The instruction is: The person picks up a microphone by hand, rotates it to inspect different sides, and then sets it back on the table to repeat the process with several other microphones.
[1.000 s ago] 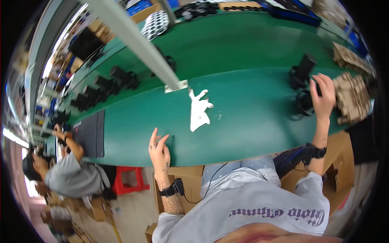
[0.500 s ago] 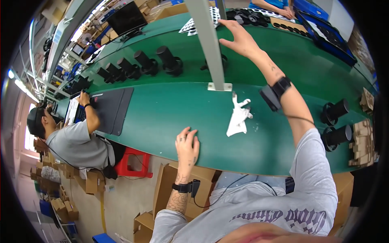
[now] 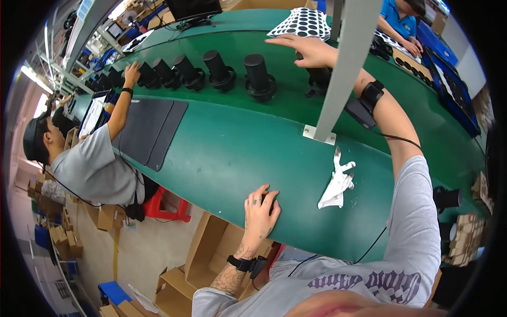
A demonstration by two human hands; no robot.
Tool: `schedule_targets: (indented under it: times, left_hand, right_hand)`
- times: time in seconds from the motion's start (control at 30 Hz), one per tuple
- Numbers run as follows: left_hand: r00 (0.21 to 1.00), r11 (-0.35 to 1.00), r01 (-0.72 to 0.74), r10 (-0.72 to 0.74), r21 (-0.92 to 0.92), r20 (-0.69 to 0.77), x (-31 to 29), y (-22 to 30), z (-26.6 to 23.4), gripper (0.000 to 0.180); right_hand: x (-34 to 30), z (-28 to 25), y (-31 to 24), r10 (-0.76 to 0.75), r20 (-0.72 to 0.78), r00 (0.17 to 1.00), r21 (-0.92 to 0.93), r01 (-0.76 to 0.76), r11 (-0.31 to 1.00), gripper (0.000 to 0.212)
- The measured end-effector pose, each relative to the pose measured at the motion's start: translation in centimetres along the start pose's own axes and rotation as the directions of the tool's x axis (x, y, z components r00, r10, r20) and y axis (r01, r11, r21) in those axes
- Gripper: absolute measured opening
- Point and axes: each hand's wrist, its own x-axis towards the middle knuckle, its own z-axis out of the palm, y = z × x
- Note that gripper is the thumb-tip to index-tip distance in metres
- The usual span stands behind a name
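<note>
My left hand rests on the near edge of the green workbench, fingers spread, holding nothing. My right hand is stretched forward over the far green strip beside a metal post, its fingers extended to the left and open. Just below it stands a black cylindrical part with a round base, partly hidden by the hand and the post; whether they touch I cannot tell. Left of that, a similar black cylinder heads a row of several upright ones. A crumpled white glove lies on the bench.
The grey metal post rises from the bench near my right forearm. At left a seated co-worker reaches toward the row, beside a dark mat. Another person in blue works across. Cardboard boxes sit below; black parts stand right.
My view has shifted left, so the bench and post appear farther right. My right hand now hangs over the black part by the post. The co-worker's hand has reached out to the row.
</note>
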Motion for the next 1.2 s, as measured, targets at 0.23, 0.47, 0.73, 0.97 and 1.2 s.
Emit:
schedule_targets:
  times: [0.23,0.47,0.73,0.97,1.2]
  left_hand:
    - [1.000,1.000,-0.002,0.002,0.029,-0.004,0.2,0.5,-0.3,0.029]
    - [1.000,1.000,0.005,-0.006,0.025,0.009,0.5,0.7,0.1,0.030]
    - [1.000,1.000,-0.002,0.002,0.007,-0.003,-0.1,0.4,-0.1,0.028]
    - [0.999,0.999,-0.033,0.033,-0.031,-0.012,-0.1,-0.2,0.2,0.025]
    - [0.986,0.911,0.009,-0.077,-0.413,-0.148,-0.4,0.7,0.2,0.024]
  right_hand:
    - [1.5,1.3,-2.5,-0.219,0.206,0.954,0.020,0.219,0.975,0.098]
    - [0.9,1.1,-3.5,-0.009,0.159,0.987,0.083,-0.004,0.997,0.078]
    - [-1.5,2.5,-2.3,0.093,-0.040,0.995,0.284,-0.078,0.956,0.039]
    - [-11.3,-2.0,-4.7,0.346,-0.557,0.755,0.114,-0.344,0.932,0.032]
    - [-29.0,-9.4,-17.2,0.602,-0.779,0.176,0.540,-0.301,0.786,0.028]
